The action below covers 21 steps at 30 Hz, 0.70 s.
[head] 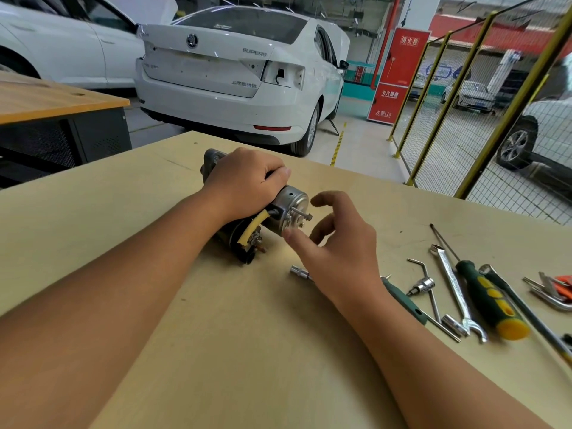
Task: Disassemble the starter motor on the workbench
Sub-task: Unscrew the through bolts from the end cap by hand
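On the pale plywood workbench (216, 335), the left hand (247, 178) clamps down over the grey and black metal starter motor (289, 209), fingers curled round its body. The motor lies on its side, silver solenoid cap facing right. Just beside that cap, the right hand (337, 243) hovers half open, fingers loosely bent, thumb tip at the cap's edge, holding nothing. Further right lie a silver combination wrench (455, 286) and a green-and-yellow-handled screwdriver (486, 298).
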### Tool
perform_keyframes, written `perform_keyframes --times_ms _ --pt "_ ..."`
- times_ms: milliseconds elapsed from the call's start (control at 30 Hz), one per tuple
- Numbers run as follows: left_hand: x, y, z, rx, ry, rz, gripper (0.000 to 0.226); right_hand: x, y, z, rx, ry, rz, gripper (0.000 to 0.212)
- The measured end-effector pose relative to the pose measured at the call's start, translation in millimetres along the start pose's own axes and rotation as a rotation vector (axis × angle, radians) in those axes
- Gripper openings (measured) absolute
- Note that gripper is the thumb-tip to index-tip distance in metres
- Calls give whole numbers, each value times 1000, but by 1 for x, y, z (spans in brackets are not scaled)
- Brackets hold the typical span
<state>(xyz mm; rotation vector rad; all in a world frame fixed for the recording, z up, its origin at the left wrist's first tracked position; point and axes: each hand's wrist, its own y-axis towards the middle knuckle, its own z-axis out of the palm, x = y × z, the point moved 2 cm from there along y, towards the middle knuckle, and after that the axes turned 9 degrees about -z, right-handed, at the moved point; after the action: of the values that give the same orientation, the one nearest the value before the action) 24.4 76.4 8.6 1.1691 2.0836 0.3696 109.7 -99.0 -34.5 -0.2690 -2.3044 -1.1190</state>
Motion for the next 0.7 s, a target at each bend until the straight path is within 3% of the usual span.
perform_keyframes --times_ms 167,300,500,600,700 --pt "1 1 0 2 -2 -4 39 -4 2 1 -22 22 -16 8" --pt "1 1 1 -2 -2 -4 39 1 0 1 -8 11 -21 37" --pt "1 1 0 4 -1 -6 39 -5 3 2 9 -34 1 8" --pt "1 1 1 1 0 -3 38 -1 0 1 21 -49 -12 29" --pt "2 1 0 0 6 -3 38 2 0 2 1 -42 -4 24"
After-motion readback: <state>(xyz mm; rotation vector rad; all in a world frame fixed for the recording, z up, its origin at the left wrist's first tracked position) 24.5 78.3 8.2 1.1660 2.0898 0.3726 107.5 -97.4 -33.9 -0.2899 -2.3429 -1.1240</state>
